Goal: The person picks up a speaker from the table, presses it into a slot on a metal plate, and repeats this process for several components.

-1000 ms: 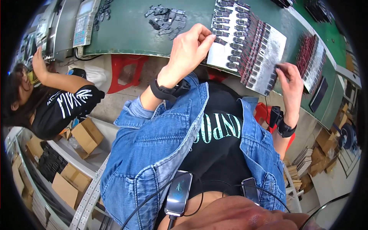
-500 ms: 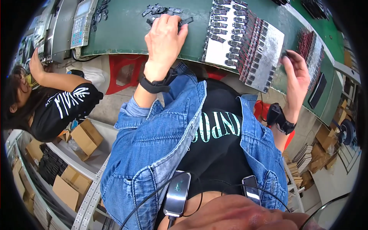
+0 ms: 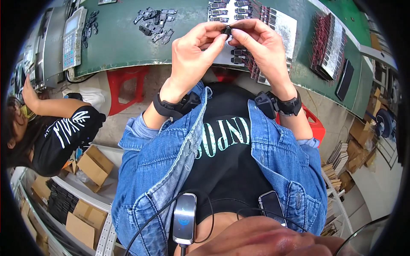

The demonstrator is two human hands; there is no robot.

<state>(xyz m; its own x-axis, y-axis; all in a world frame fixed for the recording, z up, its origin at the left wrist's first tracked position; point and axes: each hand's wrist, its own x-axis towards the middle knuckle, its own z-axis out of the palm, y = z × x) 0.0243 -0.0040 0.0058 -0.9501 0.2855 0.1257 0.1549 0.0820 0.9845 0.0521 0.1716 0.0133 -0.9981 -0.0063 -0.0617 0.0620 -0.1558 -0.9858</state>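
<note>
Blue denim fills the nearest part of my view: a jacket point(image 3: 149, 175) worn open over a black shirt point(image 3: 213, 181), with one phone point(image 3: 185, 217) on the left of the chest and another phone point(image 3: 273, 208) on the right. Past these I see black straps point(image 3: 168, 106) around both wrists. The left hand point(image 3: 188, 59) has its thumb and fingers pinched on a small black part point(image 3: 227, 30), and the right hand point(image 3: 270, 53) grips it from the other side; I cannot tell whether it is one piece or two. From my view, it is raised between the fingertips, in front of a white board point(image 3: 231, 10) lined with black pieces on the green table point(image 3: 115, 47). Right of that lies a grey board point(image 3: 285, 30), then a stack with red wires point(image 3: 318, 42) near a dark flat slab point(image 3: 345, 80). Well left of the hands sit a loose pile of black parts point(image 3: 162, 18) and a keypad device point(image 3: 73, 38). At far left I see a co-worker point(image 3: 49, 149).
</note>
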